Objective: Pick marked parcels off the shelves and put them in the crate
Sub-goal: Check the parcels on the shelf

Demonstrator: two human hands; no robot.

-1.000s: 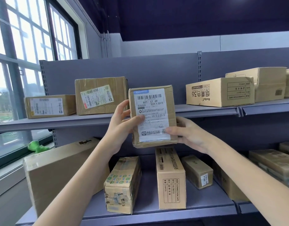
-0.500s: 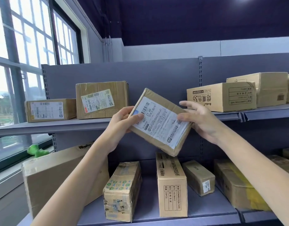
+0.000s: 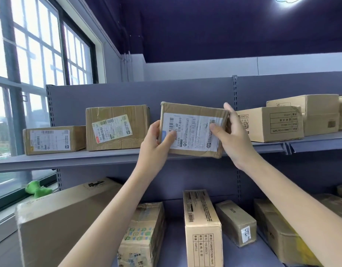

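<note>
A small brown parcel (image 3: pixel 193 130) with a white shipping label is held in front of the upper shelf (image 3: pixel 89 157), turned so its long side lies level. My left hand (image 3: pixel 154 143) grips its left end with the thumb on the label. My right hand (image 3: pixel 231 135) grips its right end, thumb on the label and fingers behind. No crate is in view.
Two labelled parcels (image 3: pixel 54 139) (image 3: pixel 117 127) stand on the upper shelf at left, plain cartons (image 3: pixel 270 123) at right. The lower shelf holds a large carton (image 3: pixel 56 224), a taped parcel (image 3: pixel 143 234), an upright box (image 3: pixel 203 228) and others. Windows fill the left side.
Both hands have turned the parcel from upright through a tilt to lying level, and raised it to the upper shelf's height. The view has tilted upward.
</note>
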